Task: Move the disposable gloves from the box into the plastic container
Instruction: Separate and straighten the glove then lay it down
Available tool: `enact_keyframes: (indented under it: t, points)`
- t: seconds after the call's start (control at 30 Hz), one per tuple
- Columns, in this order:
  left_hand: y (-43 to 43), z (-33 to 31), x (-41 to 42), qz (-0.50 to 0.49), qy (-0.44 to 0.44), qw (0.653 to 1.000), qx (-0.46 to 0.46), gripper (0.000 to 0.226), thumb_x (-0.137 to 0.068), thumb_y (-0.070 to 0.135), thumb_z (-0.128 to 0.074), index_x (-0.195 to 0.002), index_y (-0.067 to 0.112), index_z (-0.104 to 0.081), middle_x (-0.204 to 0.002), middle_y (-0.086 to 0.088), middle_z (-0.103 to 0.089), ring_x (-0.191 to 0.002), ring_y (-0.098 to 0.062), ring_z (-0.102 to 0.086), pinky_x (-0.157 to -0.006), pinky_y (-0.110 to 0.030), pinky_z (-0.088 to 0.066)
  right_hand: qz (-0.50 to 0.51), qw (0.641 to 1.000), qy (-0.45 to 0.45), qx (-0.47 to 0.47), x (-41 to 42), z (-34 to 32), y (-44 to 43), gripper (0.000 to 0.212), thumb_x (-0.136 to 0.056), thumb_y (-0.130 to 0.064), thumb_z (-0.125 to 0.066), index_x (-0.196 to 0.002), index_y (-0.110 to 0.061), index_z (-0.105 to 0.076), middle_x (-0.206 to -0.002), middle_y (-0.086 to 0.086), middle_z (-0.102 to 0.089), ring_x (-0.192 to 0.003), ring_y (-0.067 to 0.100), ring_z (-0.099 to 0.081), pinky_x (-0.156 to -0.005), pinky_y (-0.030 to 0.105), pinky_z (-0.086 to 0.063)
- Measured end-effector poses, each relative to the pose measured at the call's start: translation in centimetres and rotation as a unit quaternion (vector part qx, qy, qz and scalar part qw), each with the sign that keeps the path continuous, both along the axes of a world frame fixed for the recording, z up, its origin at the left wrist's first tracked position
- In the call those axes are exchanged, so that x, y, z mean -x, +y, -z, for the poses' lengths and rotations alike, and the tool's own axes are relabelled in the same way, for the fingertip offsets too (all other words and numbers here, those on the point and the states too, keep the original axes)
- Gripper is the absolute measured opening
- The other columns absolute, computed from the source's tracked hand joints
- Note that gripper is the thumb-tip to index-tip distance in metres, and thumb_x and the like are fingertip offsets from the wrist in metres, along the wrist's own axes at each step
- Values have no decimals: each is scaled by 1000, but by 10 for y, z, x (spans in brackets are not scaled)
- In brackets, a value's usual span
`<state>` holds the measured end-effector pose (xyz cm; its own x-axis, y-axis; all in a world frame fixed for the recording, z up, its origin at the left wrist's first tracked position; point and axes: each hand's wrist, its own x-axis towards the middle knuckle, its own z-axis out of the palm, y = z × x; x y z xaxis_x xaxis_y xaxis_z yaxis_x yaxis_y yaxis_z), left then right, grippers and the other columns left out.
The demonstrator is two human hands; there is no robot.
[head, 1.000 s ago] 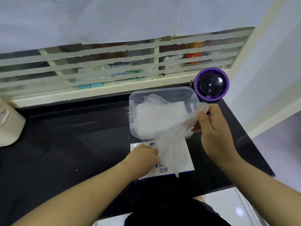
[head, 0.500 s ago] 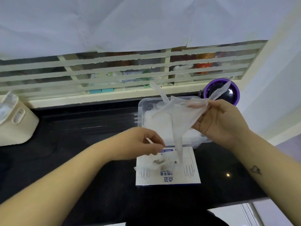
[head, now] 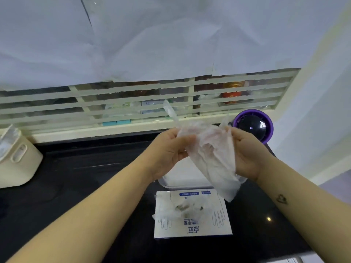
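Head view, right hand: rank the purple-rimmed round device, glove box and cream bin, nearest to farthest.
1. purple-rimmed round device: just behind the right hand, which holds a glove.
2. glove box: below and left of the hand, on the counter.
3. cream bin: far left edge.

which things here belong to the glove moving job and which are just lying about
In the job: glove held up by left hand and right hand; glove box with more gloves poking out; plastic container behind it.
Lying about: purple round gadget; cream bin at the far left.
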<state>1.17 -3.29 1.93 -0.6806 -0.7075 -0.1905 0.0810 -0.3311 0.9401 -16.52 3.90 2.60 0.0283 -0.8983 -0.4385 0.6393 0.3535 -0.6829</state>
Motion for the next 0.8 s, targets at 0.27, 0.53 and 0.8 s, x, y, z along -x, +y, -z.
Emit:
enact_keyframes:
  t: [0.27,0.53,0.8]
  points:
    - [-14,11,1,-278,-87,950,114,16,-95,17,-57,-98,3,-64,-91,-17,-65,-79,-24,-59,-77,-41,-53,-83,989,114,44,-11,0,2,75,-59,-63,-72,-116,-14,-64,-116,8,-69,-109,26,-65,-95,42,-51]
    - [-15,8,-12,-278,-115,941,154,25,-99,18,-50,-77,6,-54,-60,3,-53,-49,-1,-52,-65,-23,-56,26,992,122,23,-15,1,-28,20,-93,-9,-55,-109,-3,-65,-95,10,-69,-87,17,-68,-84,31,-57]
    - [-36,14,-55,-413,-62,908,-24,10,-100,24,-50,-97,20,-58,-85,4,-57,-67,-7,-51,-80,-30,-52,-34,960,268,79,6,-8,-25,13,-96,-18,-51,-96,-16,-64,-93,-1,-68,-81,8,-68,-72,21,-57]
